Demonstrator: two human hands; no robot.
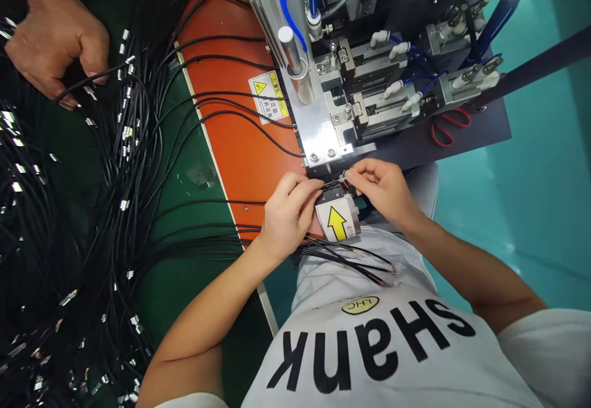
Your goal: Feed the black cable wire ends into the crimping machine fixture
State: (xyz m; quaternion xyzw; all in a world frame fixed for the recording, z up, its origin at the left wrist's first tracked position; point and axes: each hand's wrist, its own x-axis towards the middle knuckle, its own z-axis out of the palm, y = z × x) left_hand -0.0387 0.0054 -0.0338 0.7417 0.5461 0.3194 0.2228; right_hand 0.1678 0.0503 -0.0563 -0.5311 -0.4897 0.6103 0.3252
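My left hand [289, 214] is closed, thumb and forefinger pinching a black cable [331, 184] at the small block on the machine's front edge. Thin coloured wires [343, 178] fan out of the cable's stripped end. My right hand [385, 192] pinches these wires between thumb and fingertips, just right of the block. Below the block, a white label with a yellow arrow [338, 222] faces up. Several loose black cables [351, 262] with stripped ends pass under my left wrist and lie over my lap.
A machine with metal cylinders [302, 82] and blue air tubes [285, 2] stands ahead on an orange base [226, 156]. Red-handled scissors [446, 131] lie at its right. Bundled black cables [124, 168] with shiny ends cover the green table [184, 297]. Another person's hand [60, 45] holds a cable at upper left.
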